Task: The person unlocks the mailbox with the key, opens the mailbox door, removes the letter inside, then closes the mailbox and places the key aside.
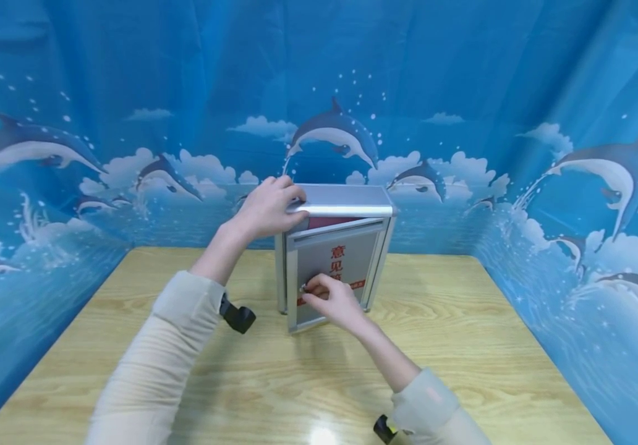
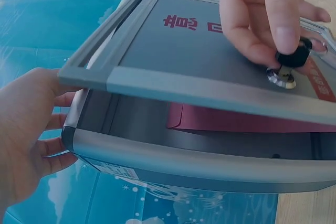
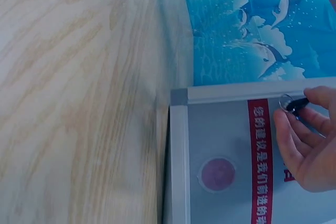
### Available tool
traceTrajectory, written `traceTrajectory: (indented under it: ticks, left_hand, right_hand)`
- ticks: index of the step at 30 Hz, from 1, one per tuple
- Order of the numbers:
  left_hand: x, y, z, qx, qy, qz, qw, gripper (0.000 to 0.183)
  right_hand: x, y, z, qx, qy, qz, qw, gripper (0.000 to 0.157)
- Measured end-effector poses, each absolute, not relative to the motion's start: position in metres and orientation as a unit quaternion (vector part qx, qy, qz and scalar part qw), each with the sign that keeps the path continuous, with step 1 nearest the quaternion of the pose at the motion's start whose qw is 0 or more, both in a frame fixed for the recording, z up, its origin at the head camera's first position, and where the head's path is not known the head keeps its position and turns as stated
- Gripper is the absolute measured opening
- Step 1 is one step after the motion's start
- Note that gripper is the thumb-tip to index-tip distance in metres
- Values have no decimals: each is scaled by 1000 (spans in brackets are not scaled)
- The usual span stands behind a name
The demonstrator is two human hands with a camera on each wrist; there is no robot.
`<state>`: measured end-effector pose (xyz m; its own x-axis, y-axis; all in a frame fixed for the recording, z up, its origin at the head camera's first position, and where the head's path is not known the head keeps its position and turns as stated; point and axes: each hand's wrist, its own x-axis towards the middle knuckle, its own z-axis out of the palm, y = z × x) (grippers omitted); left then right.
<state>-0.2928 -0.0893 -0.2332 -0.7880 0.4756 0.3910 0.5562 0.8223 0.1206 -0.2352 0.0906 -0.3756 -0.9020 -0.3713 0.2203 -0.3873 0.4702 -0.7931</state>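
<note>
Right, starting leftmost, it's a dolphin-print curtain (image 1: 230,62) behind the wood-grain table (image 1: 436,346), then a pale sleeve (image 1: 152,358) leading up to the left hand (image 1: 269,207), fingers curled round the upper left corner of the silver box (image 1: 352,194)! The box stands upright towards the back of the table, its door (image 1: 319,247) ajar along the left edge, and there's something dark pink (image 2: 236,118) inside, envelope or paper, can't tell which. On the door's left side sits a lock (image 2: 282,78) with a black-headed key (image 2: 295,54), and the right hand (image 1: 336,303) has that key pinched between thumb and fingers! Rightmost, a second pale sleeve (image 1: 427,402).
</note>
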Motion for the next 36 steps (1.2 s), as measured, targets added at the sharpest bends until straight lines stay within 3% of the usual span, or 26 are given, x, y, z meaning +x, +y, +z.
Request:
traceTrajectory:
  ticks: [6,12,36]
  left_hand:
    - [-293,-90,-233,-277,-938,-113,176,31]
    - [-292,-90,-232,-283,-935,-111,184,29]
    - [-292,-91,-237,-291,-927,-121,204,27]
  right_hand:
    - [-234,105,-374,225,-825,512,-82,25]
    - [-235,116,-376,240,-800,535,-129,28]
    - [-214,166,-389,293,-731,588,-184,29]
